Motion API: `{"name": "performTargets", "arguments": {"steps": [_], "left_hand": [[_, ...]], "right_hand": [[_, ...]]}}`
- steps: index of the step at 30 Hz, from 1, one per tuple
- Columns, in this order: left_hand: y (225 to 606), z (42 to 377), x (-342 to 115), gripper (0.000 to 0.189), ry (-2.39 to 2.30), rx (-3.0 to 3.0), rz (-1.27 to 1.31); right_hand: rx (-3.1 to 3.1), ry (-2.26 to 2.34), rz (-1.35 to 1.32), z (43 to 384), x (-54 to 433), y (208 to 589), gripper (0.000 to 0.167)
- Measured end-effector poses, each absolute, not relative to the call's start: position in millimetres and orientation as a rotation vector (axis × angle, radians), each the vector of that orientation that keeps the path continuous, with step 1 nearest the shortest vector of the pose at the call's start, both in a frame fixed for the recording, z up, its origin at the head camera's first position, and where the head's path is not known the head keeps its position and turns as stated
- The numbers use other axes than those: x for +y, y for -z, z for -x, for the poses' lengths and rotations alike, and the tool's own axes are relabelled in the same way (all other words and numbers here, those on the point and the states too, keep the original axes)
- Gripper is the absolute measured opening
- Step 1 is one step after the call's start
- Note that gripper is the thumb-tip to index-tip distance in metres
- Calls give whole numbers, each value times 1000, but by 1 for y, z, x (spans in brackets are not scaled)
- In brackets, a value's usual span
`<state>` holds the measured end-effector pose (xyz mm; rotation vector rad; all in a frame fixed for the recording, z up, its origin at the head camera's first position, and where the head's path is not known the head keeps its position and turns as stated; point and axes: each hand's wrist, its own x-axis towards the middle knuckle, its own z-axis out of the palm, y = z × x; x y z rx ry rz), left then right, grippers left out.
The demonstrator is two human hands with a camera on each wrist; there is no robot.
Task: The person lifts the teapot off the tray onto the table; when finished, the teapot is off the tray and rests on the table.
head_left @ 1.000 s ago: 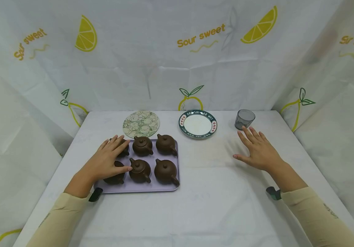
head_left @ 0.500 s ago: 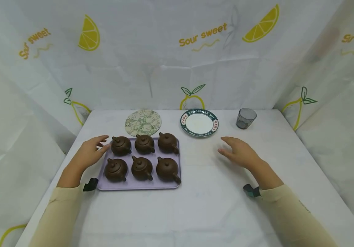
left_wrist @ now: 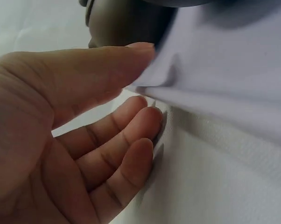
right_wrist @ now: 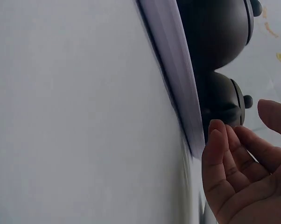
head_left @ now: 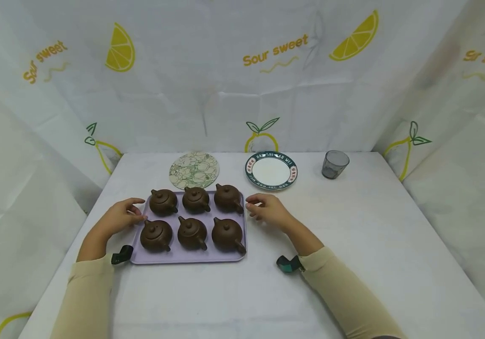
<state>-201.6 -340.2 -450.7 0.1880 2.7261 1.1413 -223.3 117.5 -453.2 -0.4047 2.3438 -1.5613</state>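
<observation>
A purple rectangular tray (head_left: 169, 256) bears several brown teapots, one of them a rear-left teapot (head_left: 163, 202) and another a front-right teapot (head_left: 227, 234). My left hand (head_left: 117, 217) is at the tray's left edge. In the left wrist view its thumb (left_wrist: 103, 67) reaches over the rim, while the loosely bent fingers (left_wrist: 143, 161) lie low beside the outer wall. On the opposite side, my right hand (head_left: 271, 211) has its fingertips close to the tray's right rim. The right wrist view shows those fingers (right_wrist: 220, 163) half bent, thumb apart, nothing between them.
Behind the tray lies a round patterned mat (head_left: 194, 170). A plate with a dark green lettered rim (head_left: 290, 181) is right of it, and a grey glass (head_left: 335, 165) stands at the back right. White cloth walls enclose the table (head_left: 331, 292).
My left hand has drawn back from above the teapots to the tray's left edge. My right hand has swung left from near the glass to the tray's right edge.
</observation>
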Motion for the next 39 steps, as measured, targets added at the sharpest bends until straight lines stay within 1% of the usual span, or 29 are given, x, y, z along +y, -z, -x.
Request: {"name": "performTargets", "arguments": {"steps": [7,15,23,31,39], "left_hand": [[462,193,-352,65,-1311,2605,-172],[474,189,-358,67,-1456,2575,-186],[477,191,-358,67,-1478,2566,-220],[479,191,-359,67,-1510,2552,-233],[481,192,-359,67,-1486,2578,-213]], "right_hand": [[2270,1678,303,227,89,463,22],[2291,1683,280,228,81,466,16],[2379,1565,351,225,85,462,14],[2392,1550,422,220,100,455,15],[2396,1517,296,212,126,447,17]]}}
